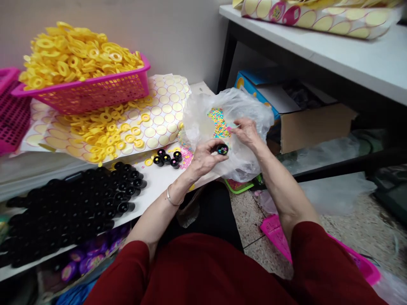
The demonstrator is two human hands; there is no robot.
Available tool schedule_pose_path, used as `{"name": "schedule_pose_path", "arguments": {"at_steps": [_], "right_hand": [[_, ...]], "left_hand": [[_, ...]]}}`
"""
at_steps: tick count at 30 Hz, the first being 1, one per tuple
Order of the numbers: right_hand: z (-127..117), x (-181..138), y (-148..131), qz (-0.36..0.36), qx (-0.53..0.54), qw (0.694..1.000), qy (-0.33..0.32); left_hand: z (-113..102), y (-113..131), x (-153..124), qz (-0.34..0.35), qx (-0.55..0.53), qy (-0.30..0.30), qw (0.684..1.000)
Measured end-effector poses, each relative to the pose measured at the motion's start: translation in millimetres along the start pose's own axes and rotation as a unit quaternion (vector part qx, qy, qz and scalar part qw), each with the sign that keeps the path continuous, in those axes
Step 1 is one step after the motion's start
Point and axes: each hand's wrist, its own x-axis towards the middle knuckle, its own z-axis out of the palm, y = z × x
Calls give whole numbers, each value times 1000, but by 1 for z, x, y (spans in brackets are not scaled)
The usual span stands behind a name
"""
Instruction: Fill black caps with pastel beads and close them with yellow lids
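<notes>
My left hand [205, 157] is closed on a small black cap [222, 149] with a few coloured beads inside it. My right hand [246, 131] is pinched at the mouth of a clear plastic bag [197, 114], right beside the pile of pastel beads [218, 123] in it. What its fingertips hold is too small to name. The two hands are a few centimetres apart over the white shelf's [152, 186] right end. Several filled black caps [167, 158] lie on the shelf just left of my left hand.
A big heap of empty black caps [73, 203] covers the shelf's left. A pink basket [95, 91] of yellow rings sits behind, with loose yellow rings [108, 131] on sticker sheets. A cardboard box [311, 123] sits under a white table [349, 55]. A pink tray [365, 267] lies on the floor.
</notes>
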Motion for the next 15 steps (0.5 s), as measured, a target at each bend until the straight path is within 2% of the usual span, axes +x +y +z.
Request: {"name": "schedule_pose_path", "arguments": {"at_steps": [2,4,7,11,15], "right_hand": [[6,-6,7,3,51,998,43],[8,-18,6,-11,101,991,92],[-1,-43,-15,-44,176,970,164],[-25,-81,-81,-59,216,949,222],[-59,-120,-156,-61,271,921,272]], "left_hand": [[-17,9,-37,-2,32,44,999],[-40,11,-73,-3,95,121,988],[-77,1,-116,-36,207,223,952],[-110,-28,-146,-96,262,279,919],[-121,-44,-149,-120,247,286,918]]}}
